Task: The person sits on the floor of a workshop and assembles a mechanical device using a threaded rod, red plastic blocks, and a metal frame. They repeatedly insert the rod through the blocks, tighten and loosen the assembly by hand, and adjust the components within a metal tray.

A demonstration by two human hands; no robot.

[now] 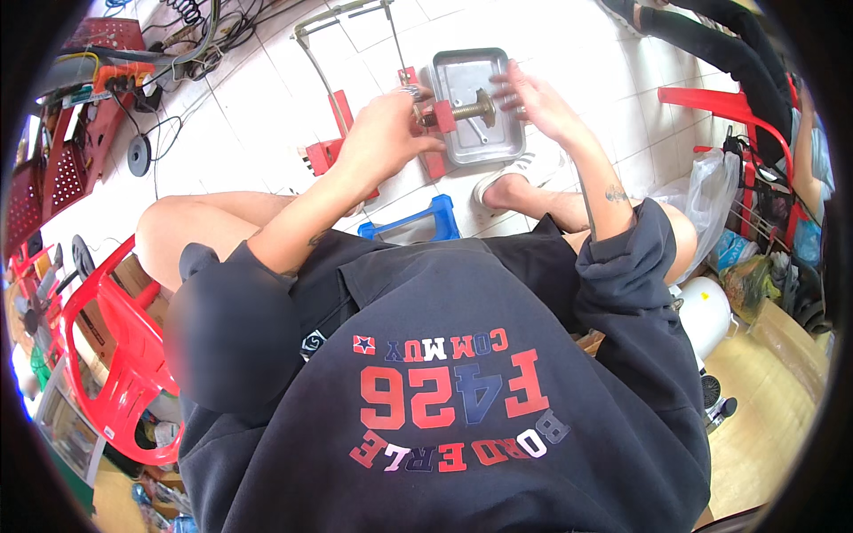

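Note:
A metal stand with red feet and upright bars is on the floor in front of me. From its red block a thick threaded screw points right, ending in a worn brass-coloured disc. My left hand is at the block's left side, thumb and fingers apart; whether it touches the block I cannot tell. Just right of the disc is my right hand, fingers spread and holding nothing. Below the screw lies a grey rectangular tray with a small wrench in it.
Between my knees is a blue plastic stool. Red plastic chairs stand at left and right. Cables and a black disc lie at the far left. Another person's dark-clad legs are at the far right.

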